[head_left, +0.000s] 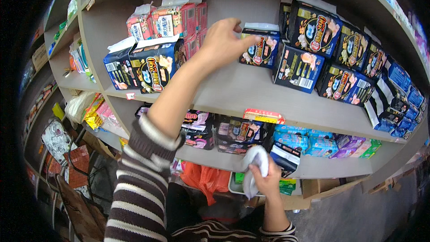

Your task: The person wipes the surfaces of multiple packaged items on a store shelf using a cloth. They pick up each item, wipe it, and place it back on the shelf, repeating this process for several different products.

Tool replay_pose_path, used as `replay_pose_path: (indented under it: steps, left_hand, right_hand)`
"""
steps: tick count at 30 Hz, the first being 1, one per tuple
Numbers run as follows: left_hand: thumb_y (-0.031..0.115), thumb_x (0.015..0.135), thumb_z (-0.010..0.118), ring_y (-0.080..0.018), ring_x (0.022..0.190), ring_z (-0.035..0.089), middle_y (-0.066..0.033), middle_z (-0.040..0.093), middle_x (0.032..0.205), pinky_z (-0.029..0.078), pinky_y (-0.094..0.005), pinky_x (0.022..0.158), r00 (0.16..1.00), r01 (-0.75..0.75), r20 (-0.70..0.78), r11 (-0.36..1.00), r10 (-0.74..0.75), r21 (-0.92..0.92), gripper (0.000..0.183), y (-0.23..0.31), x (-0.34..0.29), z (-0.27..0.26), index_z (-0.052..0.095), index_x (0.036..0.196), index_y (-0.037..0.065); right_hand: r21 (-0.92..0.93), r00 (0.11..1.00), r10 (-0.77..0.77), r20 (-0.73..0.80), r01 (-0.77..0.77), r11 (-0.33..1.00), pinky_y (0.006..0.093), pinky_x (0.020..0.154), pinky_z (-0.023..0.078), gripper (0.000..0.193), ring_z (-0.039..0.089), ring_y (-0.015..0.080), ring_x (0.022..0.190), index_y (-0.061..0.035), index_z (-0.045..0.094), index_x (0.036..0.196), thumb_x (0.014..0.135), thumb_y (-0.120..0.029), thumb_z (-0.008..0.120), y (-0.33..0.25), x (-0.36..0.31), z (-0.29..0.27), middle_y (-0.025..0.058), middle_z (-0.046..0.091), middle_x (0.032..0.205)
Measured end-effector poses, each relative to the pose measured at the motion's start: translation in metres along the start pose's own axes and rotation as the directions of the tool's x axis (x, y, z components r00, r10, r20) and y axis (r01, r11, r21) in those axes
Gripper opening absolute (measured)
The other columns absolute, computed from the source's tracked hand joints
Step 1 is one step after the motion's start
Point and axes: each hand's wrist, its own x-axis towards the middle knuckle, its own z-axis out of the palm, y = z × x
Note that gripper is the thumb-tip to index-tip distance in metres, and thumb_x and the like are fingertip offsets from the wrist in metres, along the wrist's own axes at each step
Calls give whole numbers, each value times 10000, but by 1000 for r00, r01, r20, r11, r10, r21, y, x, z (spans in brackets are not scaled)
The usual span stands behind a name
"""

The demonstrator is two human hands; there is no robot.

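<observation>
My left hand [224, 42] reaches over the middle of the shelf [210, 83] to a dark blue sanitary pad pack [260, 54]. Its thumb lies in front of the pack's label, and the fingers are apart from the thumb, at the pack's upper left edge. Whether they touch it, I cannot make out. Lower down, in front of the shelf below, my right hand [268, 180] is closed on a bunched white cloth [256, 163]. Close by the cloth, another dark pack [285, 157] sits on the lower shelf.
Navy packs [313, 29] are stacked along the right of the upper shelf. At its left stand more navy packs [154, 69] and pink packs [168, 20]. Below are blue packs [291, 140] and an orange bag [206, 179]. A chair [74, 188] stands at left.
</observation>
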Motion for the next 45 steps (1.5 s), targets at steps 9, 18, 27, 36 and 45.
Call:
replay_pose_path:
  steps: [9, 18, 27, 36, 45]
  left_hand:
    - [265, 584, 849, -171, 607, 578, -115, 617, 695, 462, -312, 523, 866, 496, 338, 726, -370, -476, 426, -51, 46, 90, 606, 737, -49]
    - [311, 623, 827, -115, 451, 524, -90, 612, 650, 377, -218, 372, 750, 654, 478, 624, -457, -428, 479, -60, 48, 73, 585, 816, -54]
    - [215, 579, 841, -240, 868, 632, -199, 639, 968, 508, -350, 776, 832, 511, 451, 764, -325, -393, 609, -62, 41, 70, 581, 999, -142]
    - [435, 555, 801, -209, 759, 648, -155, 657, 847, 509, -317, 682, 979, -120, -172, 991, 107, -63, 678, 0, -13, -7, 595, 970, -60]
    - [147, 574, 766, -253, 982, 581, -206, 554, 1088, 460, -335, 866, 968, 137, -133, 893, -212, -429, 791, 34, -227, -100, 400, 1209, -151]
  right_hand:
    - [80, 972, 222, 76, -228, 970, 290, 688, 492, 379, 618, 160, 737, 7, 591, 1053, 728, -113, 745, 19, -64, -41, 121, 645, 836]
    - [473, 827, 547, 127, -536, 700, 240, 692, 462, 253, 559, 68, 757, 11, 615, 1004, 770, -37, 696, 44, -123, -53, 16, 641, 859]
    - [431, 819, 532, 216, -569, 700, 244, 742, 449, 278, 554, 76, 816, 8, 608, 1037, 772, -24, 687, 48, -130, -41, 2, 632, 914]
    - [771, 630, 724, 281, -597, 220, 300, 719, 488, 235, 603, 157, 807, 13, 610, 1030, 884, -167, 569, 57, -150, -24, 64, 633, 933]
    - [718, 940, 334, 75, -283, 635, 336, 784, 504, 356, 620, 187, 866, 53, 545, 1132, 887, -204, 552, -6, -63, -38, 126, 630, 1003]
